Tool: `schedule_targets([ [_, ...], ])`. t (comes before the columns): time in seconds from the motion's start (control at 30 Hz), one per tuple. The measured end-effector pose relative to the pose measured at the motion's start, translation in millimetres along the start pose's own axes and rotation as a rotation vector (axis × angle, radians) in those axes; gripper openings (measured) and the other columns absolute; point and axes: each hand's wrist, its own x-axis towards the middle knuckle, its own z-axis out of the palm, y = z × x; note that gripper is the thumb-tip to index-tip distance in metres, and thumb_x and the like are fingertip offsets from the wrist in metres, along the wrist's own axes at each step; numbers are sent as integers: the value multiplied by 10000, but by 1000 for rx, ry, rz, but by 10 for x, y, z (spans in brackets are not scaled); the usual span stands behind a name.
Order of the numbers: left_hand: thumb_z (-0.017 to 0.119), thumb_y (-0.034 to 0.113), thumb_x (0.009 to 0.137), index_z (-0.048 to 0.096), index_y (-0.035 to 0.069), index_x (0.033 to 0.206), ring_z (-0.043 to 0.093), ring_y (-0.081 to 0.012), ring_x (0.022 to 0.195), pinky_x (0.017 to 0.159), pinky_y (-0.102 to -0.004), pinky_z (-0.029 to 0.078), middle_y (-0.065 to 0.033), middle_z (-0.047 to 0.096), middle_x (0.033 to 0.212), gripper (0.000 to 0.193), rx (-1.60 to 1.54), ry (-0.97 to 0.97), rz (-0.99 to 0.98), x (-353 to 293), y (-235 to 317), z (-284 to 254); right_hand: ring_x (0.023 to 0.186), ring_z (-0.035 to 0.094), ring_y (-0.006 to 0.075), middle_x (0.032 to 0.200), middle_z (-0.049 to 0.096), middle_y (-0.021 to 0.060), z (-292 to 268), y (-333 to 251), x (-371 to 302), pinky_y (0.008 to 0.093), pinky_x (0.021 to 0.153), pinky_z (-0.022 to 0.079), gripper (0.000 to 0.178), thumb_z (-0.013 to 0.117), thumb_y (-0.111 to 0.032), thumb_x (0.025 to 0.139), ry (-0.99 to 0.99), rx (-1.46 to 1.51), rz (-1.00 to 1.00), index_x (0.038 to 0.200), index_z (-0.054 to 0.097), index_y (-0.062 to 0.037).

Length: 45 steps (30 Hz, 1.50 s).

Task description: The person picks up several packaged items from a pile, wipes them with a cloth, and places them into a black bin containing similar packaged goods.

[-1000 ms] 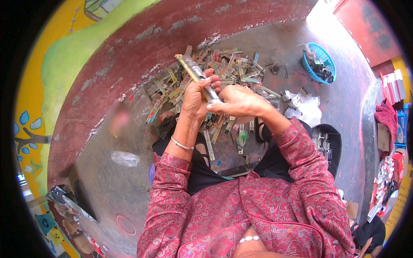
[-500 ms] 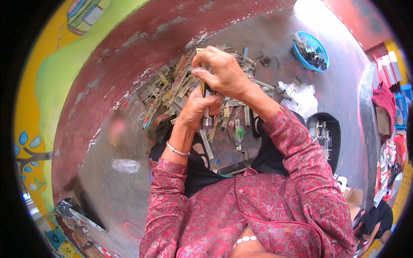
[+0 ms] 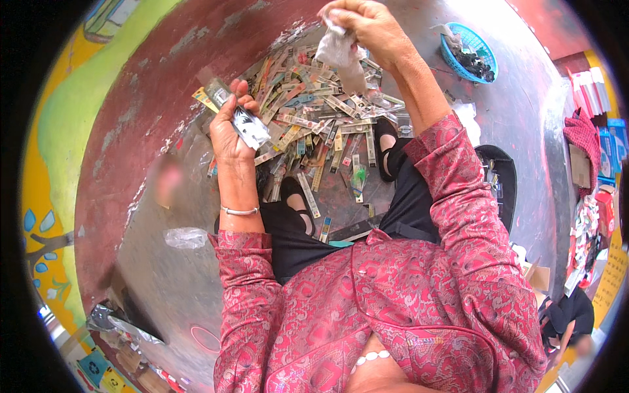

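left hand point(image 3: 227, 135) clamped on packet point(image 3: 251, 130): likely light, slippery; grip mid-length. right hand point(image 3: 375, 29) pinches wad point(image 3: 339, 54): likely soft.

I see a deep pinkish-red top point(image 3: 321, 314) on the wearer, woven all over with swirling silver-grey motifs, with a thin dark edging curving down the front. Its long sleeves point(image 3: 458, 190) match, ending in wide cuffs point(image 3: 429, 141). A slim silvery bangle point(image 3: 240, 211) rings the left wrist, and I make out white oval beads point(image 3: 372, 357) at the neck. Below, my feed shows plain black trousers point(image 3: 295, 245) and black shoes point(image 3: 386, 131) with straps over the instep.
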Motion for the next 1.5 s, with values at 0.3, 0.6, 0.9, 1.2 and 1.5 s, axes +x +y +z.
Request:
schedule_targets([
  [0.3,487,110,884,461,9,1079,483,-168,729,640,-293,458,-139,536,967,221,-37,-44,-71,26,-29,28,818,583,194,989,606,106,118,873,457,305,622,508,397,570,-287,799,-305,-637,435,1077,576,-4],
  [0.6,528,131,871,443,3,1144,441,-141,717,598,-259,410,-93,492,848,314,-73,-275,-288,140,-443,235,1191,426,270,1322,404,183,27,988,595,393,997,320,732,476,-551,828,-794,-75,631,1315,361,-17],
  [0.9,529,231,876,459,71,1020,405,-114,581,475,-197,380,-66,457,764,226,193,-261,-480,221,-957,183,604,593,103,847,654,71,-118,824,-160,222,639,473,302,608,-256,823,-666,597,512,989,629,-5],
  [1.2,640,446,760,501,-24,1027,567,-252,742,625,-340,459,-131,559,865,558,1127,-435,-580,330,-1436,250,607,601,160,756,630,89,-814,892,-609,312,612,491,152,552,-142,768,-309,832,-54,748,585,5],
  [1.5,566,119,824,610,11,968,535,-149,959,818,-264,418,-72,584,1035,186,1589,-739,-567,856,-2940,442,410,283,71,469,300,-50,-2666,1259,-2059,259,516,339,274,545,-290,804,633,978,-128,691,497,-44],
])
